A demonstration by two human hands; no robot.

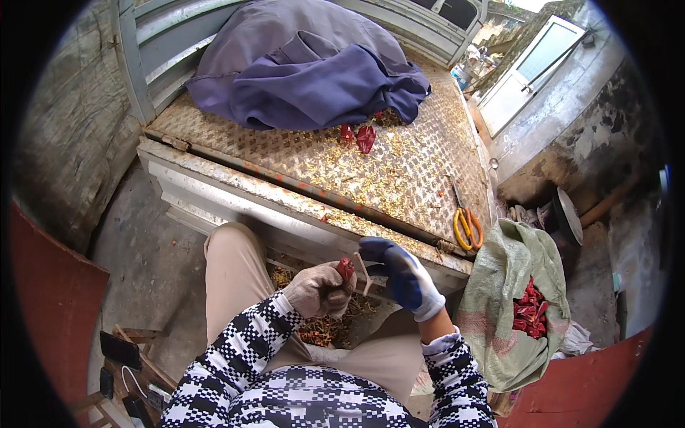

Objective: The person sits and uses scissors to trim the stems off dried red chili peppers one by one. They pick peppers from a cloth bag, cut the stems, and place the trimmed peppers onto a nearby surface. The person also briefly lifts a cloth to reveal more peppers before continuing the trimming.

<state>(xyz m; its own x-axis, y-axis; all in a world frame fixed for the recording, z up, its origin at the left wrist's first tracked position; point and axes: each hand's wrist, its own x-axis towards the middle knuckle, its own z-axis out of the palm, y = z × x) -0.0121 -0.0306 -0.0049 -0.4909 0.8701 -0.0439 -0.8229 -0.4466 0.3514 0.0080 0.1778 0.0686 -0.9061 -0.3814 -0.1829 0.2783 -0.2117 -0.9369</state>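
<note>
My left hand (pixel 317 291), in a brownish knit glove, is closed around a dried red chili pepper (pixel 345 269), whose upper part sticks out above the fist. To its right is my right hand (pixel 402 278), in a white glove with blue coating, its fingers curved and partly spread. Between the two hands stands a thin pale stick-like piece (pixel 365 275); whether the right fingers grip it is unclear. Both hands are above my lap, in front of the rusty edge of a metal truck bed (pixel 251 174).
Scissors (pixel 466 222) with yellow and orange handles lie on the bed among scattered seeds (pixel 353 179). Beyond are loose chilies (pixel 366 139) and a cloth-covered heap (pixel 316 85). A green woven sack (pixel 492 315) of chilies (pixel 530 310) stands right. Stem debris (pixel 326 331) lies below; a phone (pixel 120 350) rests lower left.
</note>
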